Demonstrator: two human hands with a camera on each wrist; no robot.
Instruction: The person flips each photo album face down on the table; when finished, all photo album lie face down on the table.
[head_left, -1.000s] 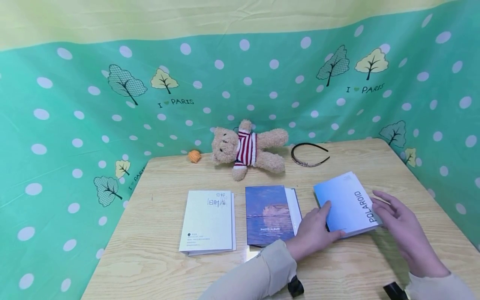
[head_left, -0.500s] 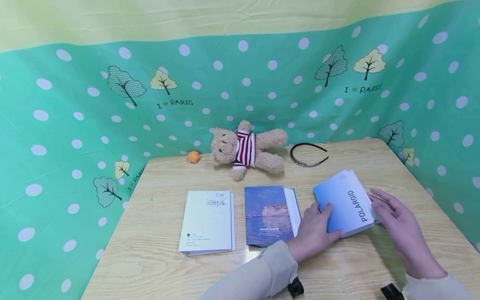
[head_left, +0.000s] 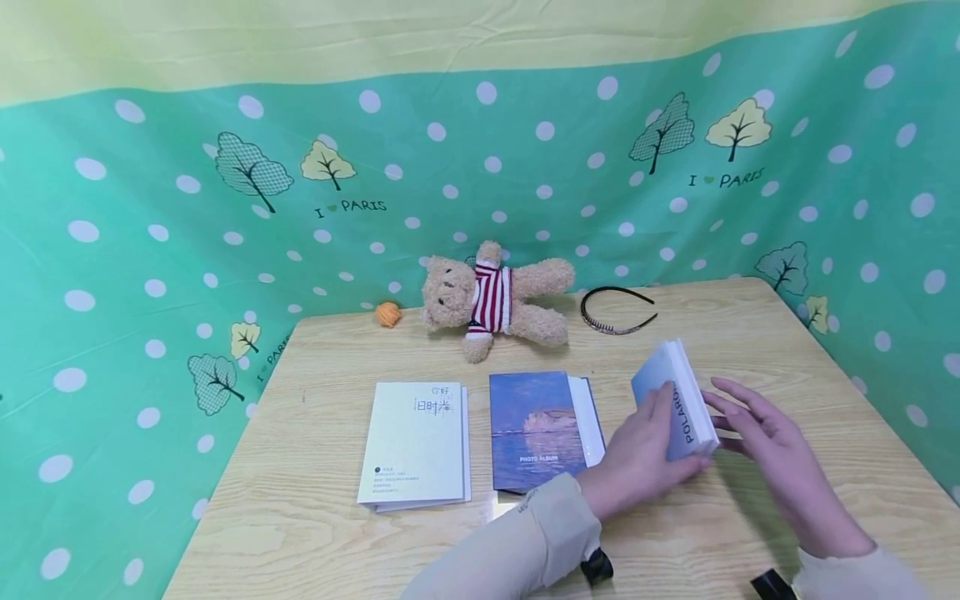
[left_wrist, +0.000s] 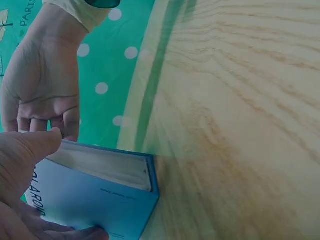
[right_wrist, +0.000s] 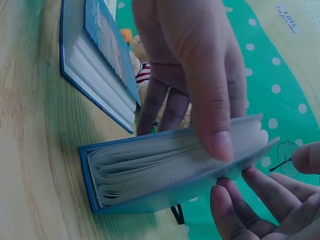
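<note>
A blue-and-white photo album (head_left: 693,396) marked POLAROID stands tilted up at the right of the table, its page edges facing right. My left hand (head_left: 637,458) grips it, fingers over the front cover and thumb at the near edge. On its other side is my right hand (head_left: 772,450). In the right wrist view, the right fingertips (right_wrist: 252,177) touch the back cover while the thumb stays apart. The album's spine side (right_wrist: 87,175) is down at the tabletop. A purple-blue PHOTO ALBUM book (head_left: 536,429) lies just left of my left hand.
A white album (head_left: 412,442) lies farther left on the wooden table (head_left: 262,533). Behind are an orange ball-like object (head_left: 388,314), a teddy bear (head_left: 495,300) in a striped shirt and a black headband (head_left: 615,329). A green dotted cloth (head_left: 450,150) hangs around the table.
The POLAROID album has tipped from lying slanted to standing more upright, its page edges now showing. My left hand has turned with it, and my right hand has shifted slightly left.
</note>
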